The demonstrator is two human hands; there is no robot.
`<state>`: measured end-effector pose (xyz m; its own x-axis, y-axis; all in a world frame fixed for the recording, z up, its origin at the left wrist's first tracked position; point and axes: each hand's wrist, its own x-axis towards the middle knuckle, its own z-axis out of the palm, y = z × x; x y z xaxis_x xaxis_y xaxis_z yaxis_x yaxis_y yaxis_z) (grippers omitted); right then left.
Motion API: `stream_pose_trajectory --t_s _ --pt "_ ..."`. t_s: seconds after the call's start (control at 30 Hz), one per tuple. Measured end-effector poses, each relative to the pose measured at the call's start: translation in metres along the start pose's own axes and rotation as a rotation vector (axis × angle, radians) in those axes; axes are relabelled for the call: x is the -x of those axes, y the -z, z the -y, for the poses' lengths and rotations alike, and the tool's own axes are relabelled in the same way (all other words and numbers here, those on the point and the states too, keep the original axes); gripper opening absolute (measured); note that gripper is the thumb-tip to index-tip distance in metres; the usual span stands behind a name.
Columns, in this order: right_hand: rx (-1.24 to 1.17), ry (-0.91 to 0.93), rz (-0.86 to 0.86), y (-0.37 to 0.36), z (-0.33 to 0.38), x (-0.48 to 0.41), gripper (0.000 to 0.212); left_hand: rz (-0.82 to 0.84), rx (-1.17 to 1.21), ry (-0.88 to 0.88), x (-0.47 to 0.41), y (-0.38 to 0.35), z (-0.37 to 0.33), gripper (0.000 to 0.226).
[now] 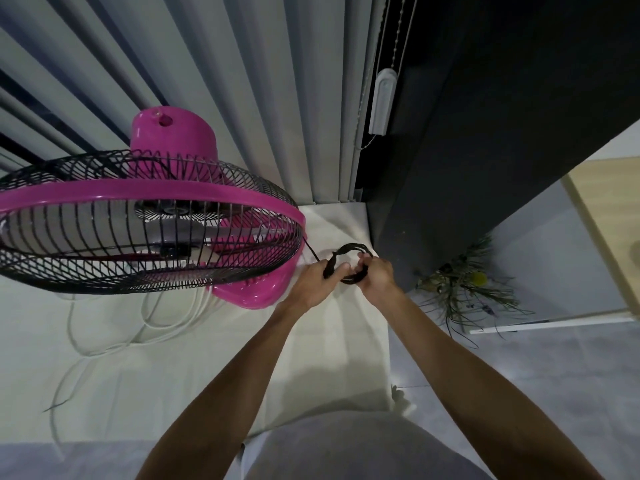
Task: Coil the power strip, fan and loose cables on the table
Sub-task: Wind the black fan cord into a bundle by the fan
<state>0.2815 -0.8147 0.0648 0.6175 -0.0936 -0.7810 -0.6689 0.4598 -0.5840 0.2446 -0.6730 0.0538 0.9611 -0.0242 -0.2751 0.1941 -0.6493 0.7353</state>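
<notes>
**Both hands on the black coil at the table's far corner**

Left hand (317,282) is stretched well out from the body, forearm long and straight, knuckles up. Its fingers are curled round one side of the black cord coil (349,251), with the thumb laid across towards the middle of the loop. The coil stands up between the two hands as a small ring of several bundled turns. A single black strand runs from the left hand's grip up and left to the edge of the fan's cage. Right hand (375,275) comes in from the other side at the same reach, fingers wrapped tight round the coil's right side. The two fists are near each other with only the loop between them. Both hands are closed on the cord; nothing is slack in either.

Now the surface. Far left, loose white cables (104,344) lie in wide, untidy loops across the table's pale cloth (329,358), trailing under the fan. The pink fan (149,220) stands on the table at the left. Its black wire cage with a pink ring is tipped towards the camera, and its pink base sits just left of the left hand. Behind it hang pale vertical blinds (242,81). To their right a bead chain hangs beside a white plastic weight (382,102), against a dark wall (485,133). Past the table's right edge is grey tiled floor (519,375). A bunch of dried plants (464,289) with one yellow ball flower sits on it at the foot of the dark wall. A light wooden panel (602,220) is at far right.
</notes>
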Motion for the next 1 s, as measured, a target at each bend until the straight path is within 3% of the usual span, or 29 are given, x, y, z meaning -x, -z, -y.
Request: stream_pose_trajectory --t_s 0.1,0.3,0.47,0.6,0.67,0.87,1.0 --pt "-0.059 0.000 -0.085 -0.002 0.001 -0.010 0.033 0.097 0.167 0.146 0.006 0.000 0.013 0.051" --pt "-0.212 -0.098 -0.106 0.009 -0.023 -0.013 0.035 0.060 0.413 0.455 0.007 -0.014 0.020 0.052" --pt "-0.233 -0.128 -0.008 0.034 -0.029 -0.015 0.028 0.133 0.581 0.454 0.008 -0.033 0.016 0.031" --pt "0.278 -0.043 0.082 0.040 -0.029 -0.015 0.011 0.023 0.589 0.408 0.002 -0.035 0.014 0.023" --pt "0.285 -0.046 0.150 0.046 -0.027 -0.016 0.010 -0.007 0.544 0.389 -0.002 -0.033 0.015 0.022" --pt "0.254 -0.062 0.335 0.061 -0.016 -0.021 0.024 -0.064 0.432 0.371 -0.009 -0.029 0.018 0.028" --pt "0.472 -0.039 0.239 0.061 -0.018 -0.022 0.031 -0.092 0.258 0.336 -0.010 -0.034 0.024 0.027"
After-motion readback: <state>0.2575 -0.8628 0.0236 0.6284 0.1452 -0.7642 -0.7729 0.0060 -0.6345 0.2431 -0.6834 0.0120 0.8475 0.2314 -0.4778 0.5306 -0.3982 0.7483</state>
